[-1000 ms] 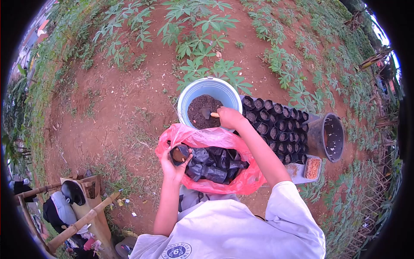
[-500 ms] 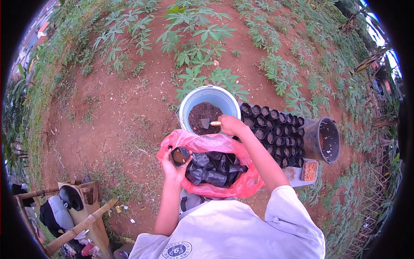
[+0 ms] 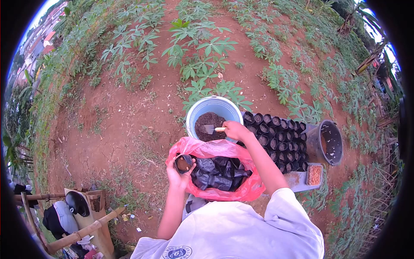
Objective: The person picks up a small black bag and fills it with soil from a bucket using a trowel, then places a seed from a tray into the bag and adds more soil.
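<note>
My right hand (image 3: pixel 236 131) is closed round the light handle of a small trowel (image 3: pixel 210 129), whose metal blade is over the dark soil (image 3: pixel 211 121) inside a light blue bucket (image 3: pixel 192 113). In my left hand (image 3: pixel 177 178) is a black plastic seedling bag (image 3: pixel 183 163), its mouth facing up with brown soil inside. Just beside that hand, a pink plastic bag (image 3: pixel 196 144) lies wide at the top, full of folded black seedling bags (image 3: pixel 220 175).
Right of the bucket, rows of soil-filled black seedling bags (image 3: pixel 276 140) stand on a low surface (image 3: pixel 297 186). A dark bucket (image 3: pixel 319 144) and a clear box of orange grains (image 3: pixel 314 175) sit further right. Bamboo rails (image 3: pixel 88 226) are at lower left, leafy plants (image 3: pixel 202 69) ahead.
The view has shifted slightly, so most things sit a little lower and further right. The trowel stays over the soil in the bucket, and the left hand still holds the seedling bag.
</note>
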`<state>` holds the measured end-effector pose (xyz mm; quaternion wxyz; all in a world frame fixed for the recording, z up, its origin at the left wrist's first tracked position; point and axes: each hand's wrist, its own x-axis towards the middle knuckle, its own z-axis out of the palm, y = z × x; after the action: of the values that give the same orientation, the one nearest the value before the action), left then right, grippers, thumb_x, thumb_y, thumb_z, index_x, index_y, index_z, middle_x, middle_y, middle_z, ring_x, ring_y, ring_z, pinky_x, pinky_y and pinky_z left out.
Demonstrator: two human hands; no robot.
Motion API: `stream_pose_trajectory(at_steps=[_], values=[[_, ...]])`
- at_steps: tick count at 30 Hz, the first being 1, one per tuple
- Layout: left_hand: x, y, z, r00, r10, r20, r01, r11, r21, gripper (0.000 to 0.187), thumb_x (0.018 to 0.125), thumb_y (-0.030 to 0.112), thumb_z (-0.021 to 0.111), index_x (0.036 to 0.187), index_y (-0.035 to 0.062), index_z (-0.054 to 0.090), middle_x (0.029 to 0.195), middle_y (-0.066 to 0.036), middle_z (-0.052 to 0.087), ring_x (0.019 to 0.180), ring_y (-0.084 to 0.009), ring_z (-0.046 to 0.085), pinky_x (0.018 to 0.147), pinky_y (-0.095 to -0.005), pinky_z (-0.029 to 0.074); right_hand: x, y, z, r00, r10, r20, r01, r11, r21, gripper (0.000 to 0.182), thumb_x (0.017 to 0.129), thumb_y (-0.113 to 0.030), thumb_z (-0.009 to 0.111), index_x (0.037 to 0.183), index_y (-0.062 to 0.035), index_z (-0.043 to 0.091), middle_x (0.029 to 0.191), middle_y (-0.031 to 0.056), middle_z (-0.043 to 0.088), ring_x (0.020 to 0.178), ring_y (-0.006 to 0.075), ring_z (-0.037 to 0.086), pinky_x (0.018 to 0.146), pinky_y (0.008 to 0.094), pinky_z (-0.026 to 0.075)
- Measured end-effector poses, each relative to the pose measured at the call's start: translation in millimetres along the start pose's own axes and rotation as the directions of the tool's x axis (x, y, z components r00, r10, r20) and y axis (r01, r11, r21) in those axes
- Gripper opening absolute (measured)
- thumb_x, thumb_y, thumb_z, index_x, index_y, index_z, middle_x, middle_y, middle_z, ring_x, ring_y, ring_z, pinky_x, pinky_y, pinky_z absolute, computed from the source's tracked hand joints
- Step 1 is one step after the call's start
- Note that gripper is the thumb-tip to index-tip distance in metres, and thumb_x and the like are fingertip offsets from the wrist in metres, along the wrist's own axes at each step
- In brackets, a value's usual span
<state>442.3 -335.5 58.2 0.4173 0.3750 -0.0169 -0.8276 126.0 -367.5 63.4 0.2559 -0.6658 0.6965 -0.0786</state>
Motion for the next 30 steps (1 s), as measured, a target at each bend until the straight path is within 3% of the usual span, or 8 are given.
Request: stream_pose_trajectory(at_steps=[6,11,15,21,25,30], values=[[1,3,10,1.0,-0.027,-0.003,0.027,1.0,0.004,0.045,0.094,0.037,0.032,0.107,0.0023,0.057,0.102,-0.017,0.064,0.095,-0.0367,0.063,0.08,-0.0483,0.054,-14,-1,-12,0.993,0.039,-0.109,-0.03,0.996,0.086,0.024,0.08,-0.015,0.049,0.093,-0.0002,0.063,0.095,0.0204,0.065,0.094,0.0376,0.061,0.083,0.0451,0.047],[16,15,27,0.995,-0.015,0.1,0.007,0.997,0.078,0.039,0.095,0.033,0.034,0.111,0.004,0.054,0.104,-0.016,0.064,0.096,-0.0346,0.064,0.082,-0.0487,0.054,-31,-5,-28,0.986,0.053,-0.156,-0.029,0.988,0.151,0.025,0.082,-0.012,0.047,0.099,0.0005,0.062,0.094,0.0208,0.063,0.092,0.0374,0.061,0.081,0.0441,0.048],[35,15,47,0.995,-0.008,0.102,-0.001,0.996,0.093,0.039,0.095,0.032,0.034,0.112,0.0022,0.054,0.104,-0.017,0.063,0.096,-0.0346,0.063,0.082,-0.0498,0.053,-43,3,-35,0.977,-0.001,-0.215,0.039,0.984,0.172,0.026,0.084,-0.01,0.048,0.104,0.001,0.062,0.098,0.0199,0.063,0.095,0.0358,0.06,0.084,0.0429,0.048],[63,-3,79,0.99,0.119,0.079,-0.132,0.972,0.194,0.038,0.095,0.027,0.03,0.108,-0.0016,0.051,0.102,-0.02,0.062,0.092,-0.0356,0.063,0.08,-0.0479,0.055,-46,24,-60,0.96,-0.108,-0.258,0.161,0.968,0.192,0.029,0.086,-0.011,0.047,0.106,0.0026,0.062,0.102,0.0204,0.062,0.098,0.0364,0.06,0.086,0.0427,0.047],[83,-15,87,0.987,0.127,0.094,-0.144,0.968,0.206,0.038,0.095,0.027,0.03,0.111,-0.0017,0.05,0.104,-0.02,0.06,0.092,-0.0353,0.063,0.079,-0.0471,0.056,-62,11,-94,0.963,-0.126,-0.24,0.187,0.949,0.252,0.027,0.085,-0.008,0.048,0.107,0.002,0.061,0.097,0.0184,0.061,0.091,0.035,0.06,0.082,0.0414,0.048],[109,-23,85,0.982,0.164,0.092,-0.182,0.954,0.238,0.037,0.096,0.029,0.033,0.114,-0.0007,0.047,0.106,-0.018,0.059,0.091,-0.034,0.064,0.08,-0.0478,0.056,-82,-6,-111,0.942,-0.168,-0.291,0.231,0.953,0.196,0.027,0.084,-0.006,0.05,0.107,0.0005,0.061,0.091,0.0156,0.059,0.086,0.0316,0.06,0.077,0.0385,0.048]])
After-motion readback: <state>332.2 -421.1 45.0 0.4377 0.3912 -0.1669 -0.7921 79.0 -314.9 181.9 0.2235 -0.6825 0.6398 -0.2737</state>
